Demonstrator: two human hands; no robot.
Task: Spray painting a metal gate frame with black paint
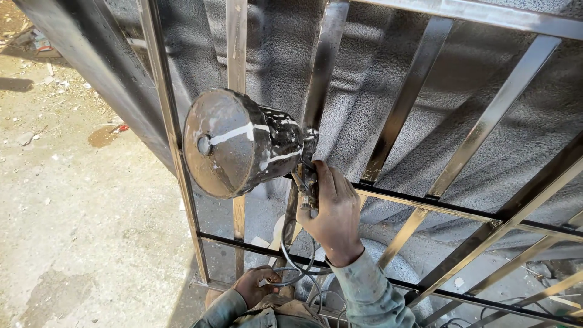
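Looks like mid-pass spraying on the metal grille: right hand closed tight round the grip of the spray gun at dead centre, its paint-streaked cup jutting toward 10 o'clock, and left hand down at 6 o'clock curled around a loop of the hose. Likely calls next for a steady wrist along the bars and enough slack fed up from below. No label or sign to make out on the cup, only white and dark smears; just a small red scrap on the dusty ground toward 9 o'clock.
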